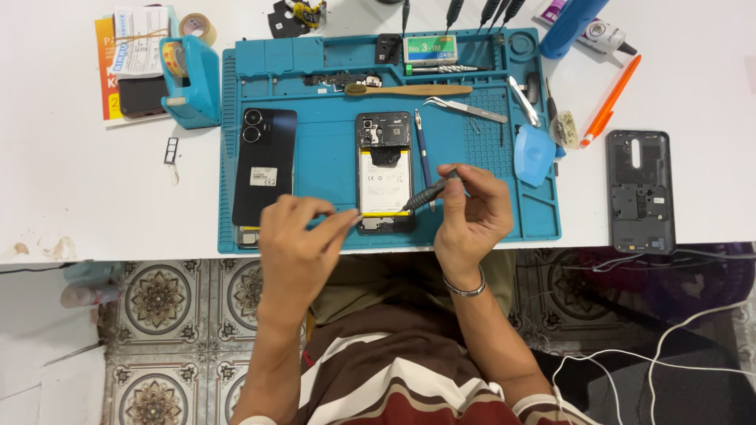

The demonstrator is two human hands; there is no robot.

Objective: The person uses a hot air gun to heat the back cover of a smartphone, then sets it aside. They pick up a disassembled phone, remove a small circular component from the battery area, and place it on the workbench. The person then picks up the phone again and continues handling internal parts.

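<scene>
**Now at the bench: an opened phone under two hands**

Leftmost on the white table (79, 197) lie a stack of printed packets (130, 59), a roll of tape (198, 27) and a teal tape dispenser (191, 83). Next comes the blue work mat (331, 157), with a dark phone back cover (265, 165) lying flat on its left part. The left hand (298, 248) rests at the mat's near edge, its fingers loosely bunched, fingertips touching the lower left corner of the opened phone (383, 173) — whether they pinch anything small cannot be told. That phone lies face down at the mat's middle, its back off, its pale battery showing. Just beside it, the right hand (471, 212) is closed around a dark screwdriver (429, 193), whose tip meets the phone's lower right edge. Behind are a bamboo brush (405, 90), tweezers (465, 109) and a blue pick (534, 153). Farther right lie an orange pen (610, 101) and — well apart from the mat — a grey phone frame (640, 191).
</scene>
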